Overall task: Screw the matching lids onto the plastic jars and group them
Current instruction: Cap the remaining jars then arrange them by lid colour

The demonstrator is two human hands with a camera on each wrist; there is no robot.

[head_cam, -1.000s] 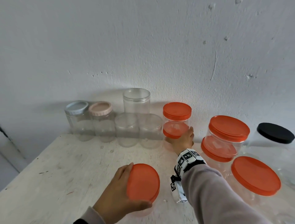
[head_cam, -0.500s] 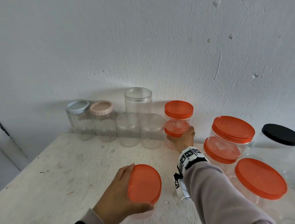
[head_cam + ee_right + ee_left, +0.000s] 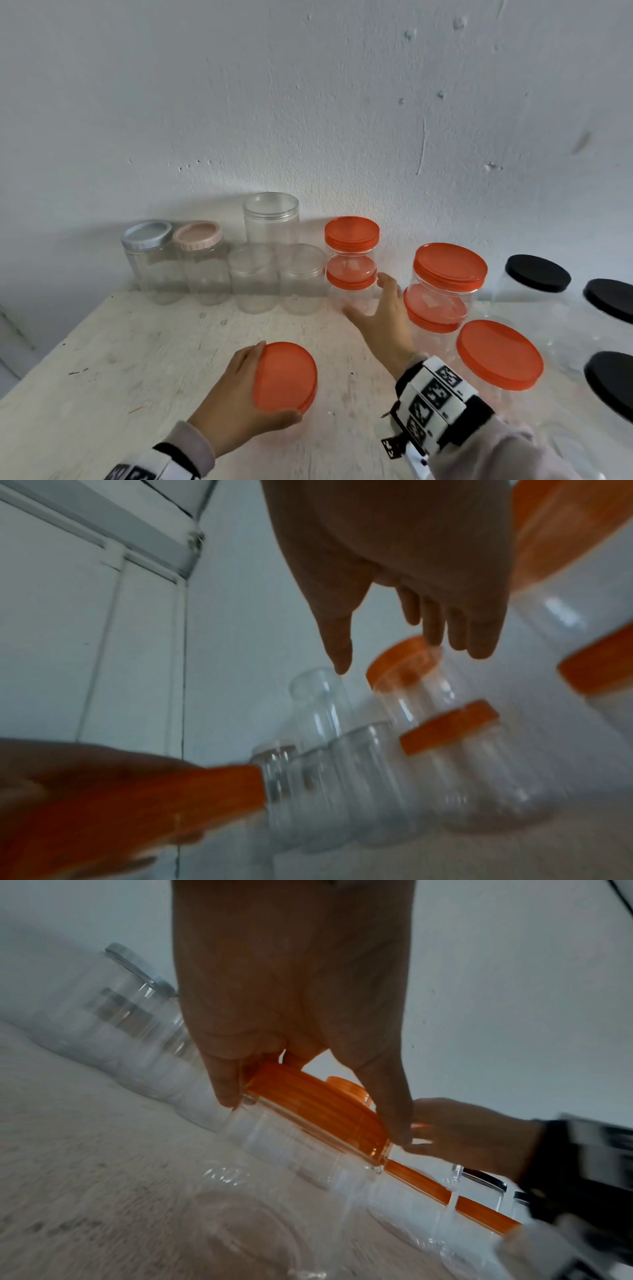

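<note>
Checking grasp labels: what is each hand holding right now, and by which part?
The left hand grips the orange-lidded jar by its lid rim, fingers and thumb on opposite sides. The right hand holds nothing, fingers spread by the small stacked orange jars.

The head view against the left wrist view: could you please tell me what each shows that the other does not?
Only the head view shows the blue-lidded jar, the pink-lidded jar and the lids' flat tops. Only the left wrist view shows the left hand's fingertips on the ribbed rim of the orange lid. Both show the left hand holding that lid and the open right hand.
</note>
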